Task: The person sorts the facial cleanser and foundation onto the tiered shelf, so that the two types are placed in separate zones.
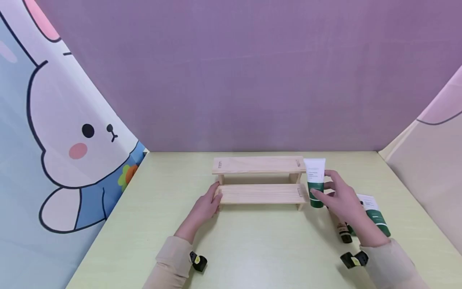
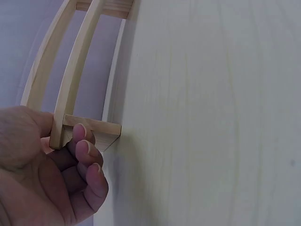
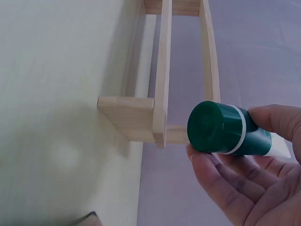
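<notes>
A two-tier wooden rack (image 1: 261, 194) stands on the table, its upper board set behind the lower one. My left hand (image 1: 205, 205) grips the left end of the lower board; in the left wrist view, curled fingers (image 2: 89, 153) lie by the board's end (image 2: 57, 129). Off the rack's right end, my right hand (image 1: 341, 196) pinches a white and green squeeze tube (image 1: 315, 178) between thumb and fingers. The tube is upright, green cap down. In the right wrist view its cap (image 3: 207, 127) is apart from the table, near the rack's boards (image 3: 161, 94).
Another white and green tube (image 1: 375, 214) lies on the table by my right wrist. Beside it lies a brownish tube with a black cap (image 1: 344, 233), partly hidden by my hand. Behind the table (image 1: 263, 249) hangs a purple cloth (image 1: 252, 80).
</notes>
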Demonstrator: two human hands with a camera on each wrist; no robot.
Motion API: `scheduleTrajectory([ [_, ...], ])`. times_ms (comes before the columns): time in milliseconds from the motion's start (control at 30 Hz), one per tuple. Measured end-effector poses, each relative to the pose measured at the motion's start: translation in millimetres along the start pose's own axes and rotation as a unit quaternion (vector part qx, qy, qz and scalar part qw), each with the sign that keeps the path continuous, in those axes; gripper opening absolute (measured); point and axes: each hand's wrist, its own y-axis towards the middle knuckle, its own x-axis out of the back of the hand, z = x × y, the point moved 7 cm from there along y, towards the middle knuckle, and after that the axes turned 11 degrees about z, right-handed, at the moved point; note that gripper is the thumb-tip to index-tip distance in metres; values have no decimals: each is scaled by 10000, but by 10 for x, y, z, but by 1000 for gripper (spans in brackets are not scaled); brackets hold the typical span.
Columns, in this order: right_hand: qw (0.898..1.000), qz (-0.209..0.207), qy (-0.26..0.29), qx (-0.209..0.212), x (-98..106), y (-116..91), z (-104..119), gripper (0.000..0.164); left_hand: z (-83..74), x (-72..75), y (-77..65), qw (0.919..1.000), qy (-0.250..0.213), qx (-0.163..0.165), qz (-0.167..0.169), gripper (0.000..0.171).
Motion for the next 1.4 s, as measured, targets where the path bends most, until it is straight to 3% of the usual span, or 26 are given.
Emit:
scheduleTrajectory([
  [267, 9957, 235, 752, 482, -112, 213, 165, 56, 11, -3, 0, 9999, -31, 105, 35, 53],
  [600, 9872, 537, 1094, 1025, -239, 546, 538, 56, -37, 32, 4, 9999, -21, 100, -19, 53],
  [867, 9773, 840, 1608, 1091, -405, 851, 772, 56, -18, 11, 21, 9998, -58, 171, -12, 53],
  [1033, 9749, 815, 1697, 1186, -486, 1024, 915, 55, -26, -10, 21, 9998, -123, 167, 22, 54],
  [1133, 9736, 851, 1713, 1249, -501, 1049, 1078, 54, -38, -22, 20, 9998, -155, 151, 31, 53],
  [1400, 9657, 878, 1913, 1519, -687, 1248, 1232, 53, -66, -27, 25, 9999, -43, 143, -54, 53],
])
